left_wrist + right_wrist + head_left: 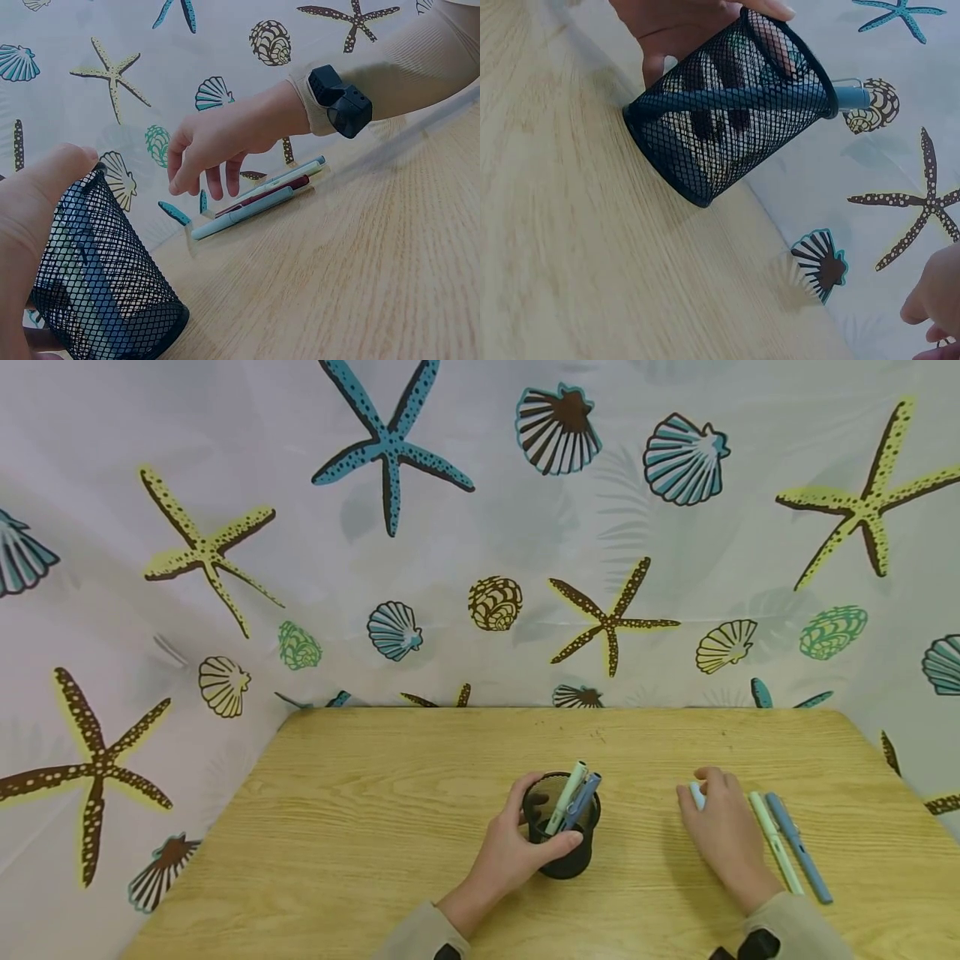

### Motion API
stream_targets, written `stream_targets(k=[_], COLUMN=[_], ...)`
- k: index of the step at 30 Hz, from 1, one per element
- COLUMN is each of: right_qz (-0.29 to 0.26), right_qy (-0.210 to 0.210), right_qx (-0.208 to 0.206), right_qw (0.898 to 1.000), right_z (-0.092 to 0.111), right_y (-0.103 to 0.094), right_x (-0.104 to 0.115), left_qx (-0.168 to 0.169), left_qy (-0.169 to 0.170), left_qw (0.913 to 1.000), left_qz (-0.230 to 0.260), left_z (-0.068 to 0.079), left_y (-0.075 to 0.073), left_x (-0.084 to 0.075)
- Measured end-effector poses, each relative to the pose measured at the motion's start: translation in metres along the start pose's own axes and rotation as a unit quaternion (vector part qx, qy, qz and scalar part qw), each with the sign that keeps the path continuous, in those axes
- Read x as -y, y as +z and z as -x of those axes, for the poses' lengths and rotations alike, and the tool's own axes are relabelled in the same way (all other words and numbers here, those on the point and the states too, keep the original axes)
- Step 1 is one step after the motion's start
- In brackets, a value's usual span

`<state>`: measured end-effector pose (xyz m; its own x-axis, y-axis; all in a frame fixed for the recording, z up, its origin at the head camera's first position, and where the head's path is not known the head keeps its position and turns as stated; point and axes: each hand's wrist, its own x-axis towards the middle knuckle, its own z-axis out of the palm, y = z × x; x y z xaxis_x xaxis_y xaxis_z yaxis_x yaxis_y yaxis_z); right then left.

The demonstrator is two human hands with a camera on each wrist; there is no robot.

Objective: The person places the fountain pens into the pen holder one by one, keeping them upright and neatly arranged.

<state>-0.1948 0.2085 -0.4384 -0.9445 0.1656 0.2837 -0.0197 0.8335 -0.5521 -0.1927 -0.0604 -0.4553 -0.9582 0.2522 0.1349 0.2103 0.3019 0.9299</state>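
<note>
A black mesh pen holder point(567, 860) stands on the table, and my left hand point(517, 852) grips it round the side with thumb in front. Inside lean a pale green pen point(564, 802) and a blue pen point(581, 802). My right hand point(723, 831) hovers over a light blue pen point(244, 214), fingers bent loosely and apart from it in the left wrist view. Next to that pen lies a dark red pen point(262, 199), hidden by the hand in the head view. Further right lie a pale green pen point(776, 843) and a blue pen point(798, 847).
The wooden table point(360, 827) reaches back to a white cloth point(465, 527) printed with starfish and shells. The cloth also hangs along the left and right sides. Dark camera mounts sit on both wrists, such as the right one point(341, 101).
</note>
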Motion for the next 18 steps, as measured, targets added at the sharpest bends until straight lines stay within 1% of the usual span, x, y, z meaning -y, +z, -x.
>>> stream_targets(k=[5,11,14,18], right_qz=[0.014,0.04,0.057,0.079], right_qy=[0.025,0.04,0.039,0.032], right_qx=[0.024,0.057,0.06,0.049], right_qw=[0.999,0.997,0.996,0.995], right_z=[-0.002,-0.003,-0.004,-0.004], right_y=[0.002,0.005,0.008,0.012], right_x=[-0.003,-0.009,-0.012,-0.016], left_qx=[-0.001,-0.001,-0.001,0.001], left_qy=[0.0,0.0,0.002,0.0], left_qw=[1.0,1.0,1.0,1.0], left_qz=[-0.006,-0.007,-0.006,-0.001], left_z=[-0.001,-0.001,0.0,0.0], left_y=[-0.001,-0.001,-0.001,0.0], left_x=[0.001,0.002,0.002,0.003])
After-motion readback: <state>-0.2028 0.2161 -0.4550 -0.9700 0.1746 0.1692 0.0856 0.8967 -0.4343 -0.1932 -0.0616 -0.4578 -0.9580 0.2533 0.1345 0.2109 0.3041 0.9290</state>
